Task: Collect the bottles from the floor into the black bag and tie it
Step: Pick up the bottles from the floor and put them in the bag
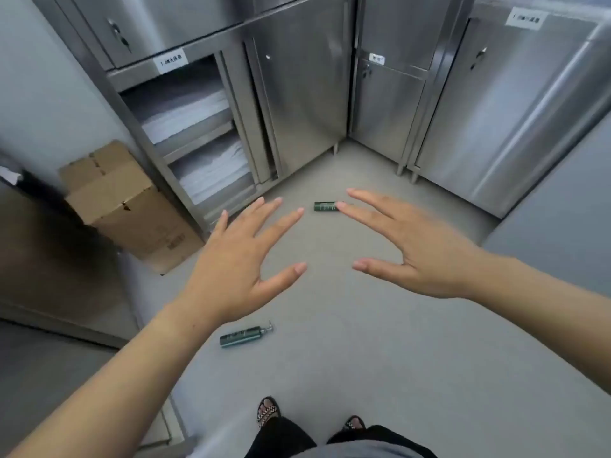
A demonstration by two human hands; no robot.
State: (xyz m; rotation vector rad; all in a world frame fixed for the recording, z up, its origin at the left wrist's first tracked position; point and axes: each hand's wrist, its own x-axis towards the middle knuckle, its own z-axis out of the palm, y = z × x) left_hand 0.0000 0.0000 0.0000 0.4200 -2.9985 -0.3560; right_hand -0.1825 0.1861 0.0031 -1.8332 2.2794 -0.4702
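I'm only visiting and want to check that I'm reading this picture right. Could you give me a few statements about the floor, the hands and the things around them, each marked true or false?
1. Two dark green cylindrical bottles lie on the grey floor. True: a pump bottle near the feet and a second bottle farther off.
2. The left hand grips a bottle. False: the left hand and the right hand are both spread open and hold nothing.
3. A brown cardboard box stands left of the stainless steel cabinet. True.
4. A black bag lies open between the bottles. False: no bag is in view.
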